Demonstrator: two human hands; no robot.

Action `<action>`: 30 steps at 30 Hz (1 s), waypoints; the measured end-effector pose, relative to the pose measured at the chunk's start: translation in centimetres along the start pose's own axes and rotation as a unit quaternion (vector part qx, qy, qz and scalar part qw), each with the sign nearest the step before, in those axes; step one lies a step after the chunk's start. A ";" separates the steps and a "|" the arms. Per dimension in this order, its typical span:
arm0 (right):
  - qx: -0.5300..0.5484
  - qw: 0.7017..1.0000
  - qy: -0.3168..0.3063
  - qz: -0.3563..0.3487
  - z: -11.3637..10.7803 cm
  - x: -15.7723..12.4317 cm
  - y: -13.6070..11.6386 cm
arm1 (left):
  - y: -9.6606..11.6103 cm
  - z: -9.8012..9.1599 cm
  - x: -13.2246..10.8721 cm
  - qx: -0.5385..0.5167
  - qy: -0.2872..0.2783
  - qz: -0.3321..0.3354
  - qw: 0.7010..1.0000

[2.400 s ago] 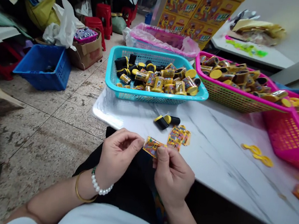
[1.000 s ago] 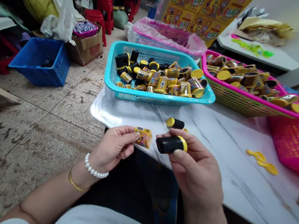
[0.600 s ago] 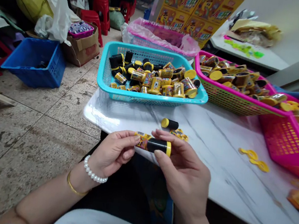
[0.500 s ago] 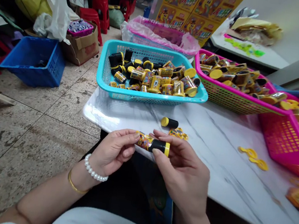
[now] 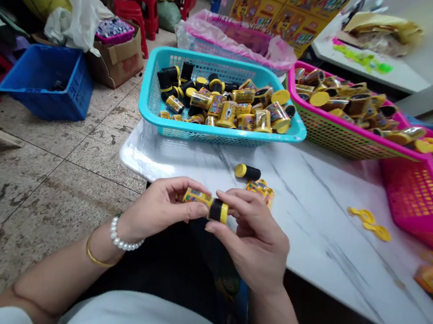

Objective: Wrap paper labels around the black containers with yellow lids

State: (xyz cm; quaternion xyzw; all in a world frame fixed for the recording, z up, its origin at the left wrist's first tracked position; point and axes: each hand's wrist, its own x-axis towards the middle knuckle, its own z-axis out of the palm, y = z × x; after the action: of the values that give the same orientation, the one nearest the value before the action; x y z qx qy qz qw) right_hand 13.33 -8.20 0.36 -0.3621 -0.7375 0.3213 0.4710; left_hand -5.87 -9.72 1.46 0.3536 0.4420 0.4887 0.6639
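Observation:
Between my two hands lies a small black tube [image 5: 216, 210] with a yellow cap and a yellow printed wrapper. My left hand [image 5: 163, 205] grips the wrapped end, thumb along its near side. My right hand [image 5: 256, 236] has its fingertips at the black part beside the cap, index finger above and thumb below. My palm and fingers hide part of the wrapped end. On the table just beyond lie another black tube [image 5: 252, 173] with a yellow cap and some yellow printed labels [image 5: 261, 188].
A turquoise basket [image 5: 220, 130] of black tubes and wrapped ones stands across the marble-patterned table [image 5: 310, 238]. Pink baskets [image 5: 362, 144] hold yellow pieces at the right. Yellow ring-shaped parts [image 5: 370, 223] lie near them. A blue crate [image 5: 47, 78] sits on the floor.
The tube has shifted slightly left and turned, now showing a barcode on its wrapper. Less black shows between wrapper and cap. My left thumb has moved along toward the black part.

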 end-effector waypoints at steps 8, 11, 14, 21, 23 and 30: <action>-0.079 0.996 -0.007 -0.050 -1.0 -0.1 -0.5 | -0.5 1.0 1.0 0.012 -0.070 -0.037 0.997; -0.086 0.993 -0.008 -0.084 -1.4 -0.2 -0.2 | -0.5 0.3 1.2 0.009 -0.103 -0.051 0.993; -0.110 0.988 0.001 -0.113 -1.4 -0.4 0.1 | -0.4 -0.4 1.1 0.017 -0.101 -0.068 0.992; 0.015 0.994 0.087 0.060 0.0 -0.9 0.3 | -0.6 0.6 0.4 0.161 -0.032 0.142 0.976; 0.082 0.979 0.092 0.160 0.3 -0.8 0.2 | -0.7 0.7 0.5 0.209 -0.037 0.181 0.960; 0.184 0.945 0.021 0.271 -0.2 -0.2 0.5 | -1.1 0.8 1.5 0.096 -0.054 0.051 0.993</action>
State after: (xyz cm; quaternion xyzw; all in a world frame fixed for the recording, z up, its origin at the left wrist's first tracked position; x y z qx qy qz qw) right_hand 13.68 -8.06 -0.13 -0.4617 -0.5298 0.5591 0.4399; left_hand -4.53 -8.56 0.40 0.4636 0.4318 0.4575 0.6239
